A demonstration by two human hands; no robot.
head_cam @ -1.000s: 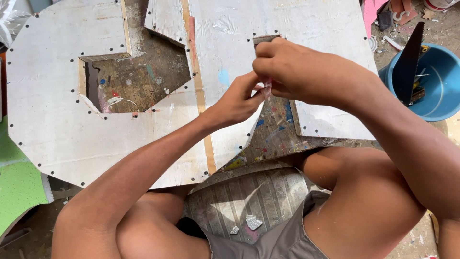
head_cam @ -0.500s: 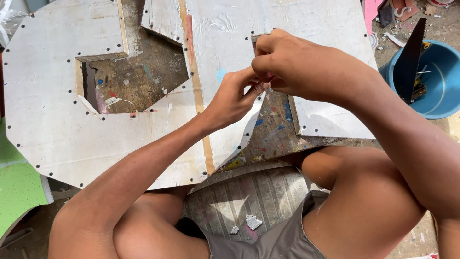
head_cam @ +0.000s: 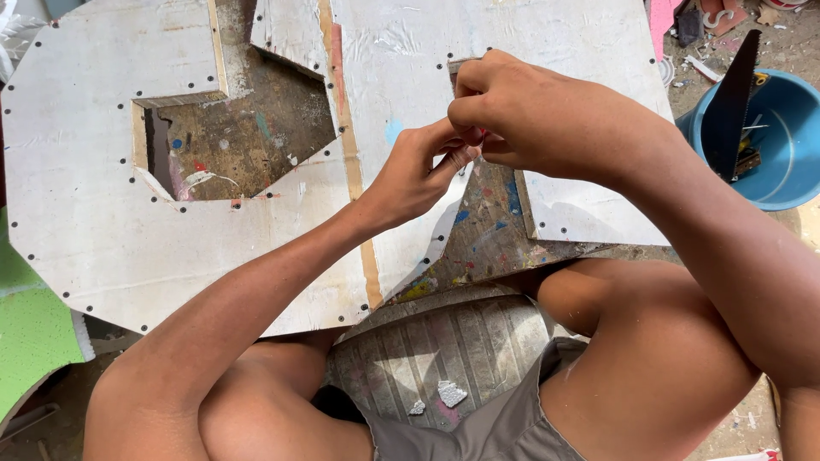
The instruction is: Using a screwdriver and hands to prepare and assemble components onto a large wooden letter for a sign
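We note a large white studded board (head_cam: 102,213) filling the upper frame, with a blue tub (head_cam: 790,137) at the right edge. At upper centre, our right hand (head_cam: 521,111) and left hand (head_cam: 418,171) pinch a small red item (head_cam: 481,134), mostly hidden.

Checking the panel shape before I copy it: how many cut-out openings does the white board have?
2. One angular opening sits left of the tan seam. A second notch runs below the left hand and right hand, which cover its top end; more may be hidden.
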